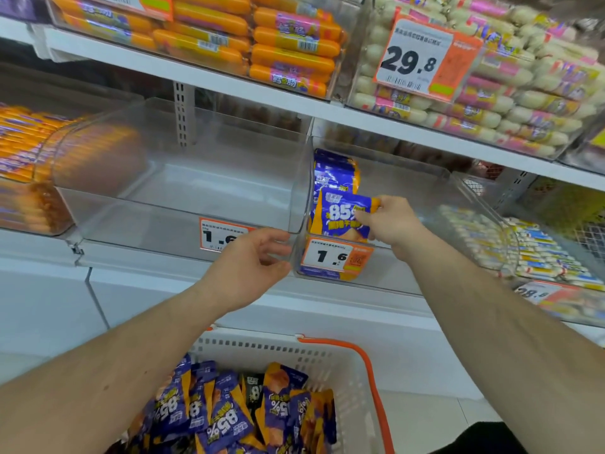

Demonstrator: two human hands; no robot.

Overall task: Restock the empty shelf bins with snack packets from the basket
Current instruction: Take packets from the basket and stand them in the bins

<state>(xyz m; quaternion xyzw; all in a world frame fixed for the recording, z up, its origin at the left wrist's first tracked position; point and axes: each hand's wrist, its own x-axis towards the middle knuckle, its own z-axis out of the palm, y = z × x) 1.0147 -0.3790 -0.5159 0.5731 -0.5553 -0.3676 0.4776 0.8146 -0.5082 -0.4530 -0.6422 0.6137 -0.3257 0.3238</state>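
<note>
Wide clear plastic shelf bin [183, 191] on the middle shelf stood bare inside, an orange-and-white price tag [222, 235] on its front wall. Left hand [252, 263] was at that bin's front right corner, fingers loosely curled against the clear edge; whether it gripped the wall or only touched it, I could not tell.

Below, the white perforated plastic basket with an orange handle [343, 362] held a loose heap of purple-and-orange foil snack packets [229, 417], lying every way up.

Just beside, the narrower clear bin to the right [425, 204] had a few packets standing at its left end. Right hand [389, 221] pinched one purple-and-orange packet [340, 214] by its upper right corner, thumb and fingers closed on the seal, packet upright inside the bin just behind the front wall.

Handling, as judged: packets looked light, soft, air-puffed, with glossy film likely to slip. Contents possibly crushable, so squeeze little. Best hold would be the flat crimped seal or a corner, not the pillowed middle. Several could be gathered at once, though stacked ones would slide.
</note>
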